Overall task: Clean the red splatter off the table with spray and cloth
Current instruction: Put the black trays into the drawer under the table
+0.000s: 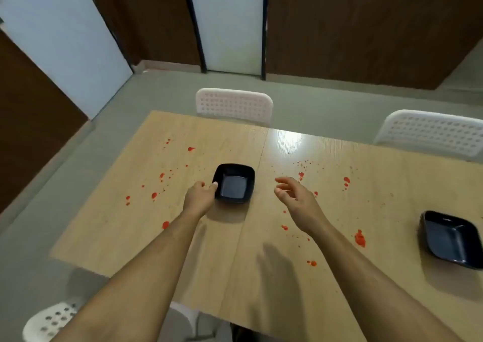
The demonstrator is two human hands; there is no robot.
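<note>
1. White perforated round stool [52, 320] is sitting nearest, bottom left, beside the pale wood-grain worktop [146, 237].
2. Left hand [200, 196] is reaching to the black square plastic bowl [234, 187], thumb touching its left rim; fingers are curling, grip unclear.
3. Right hand [296, 200] is hovering just right of that bowl, fingers loosely spread, holding nothing.
4. Red splatter [360, 238] is lying scattered across the worktop on both sides of the bowl.
5. Second black square bowl [448, 239] is sitting at the right edge.
6. Two white perforated chairs [234, 105] are standing at the far side.
</note>
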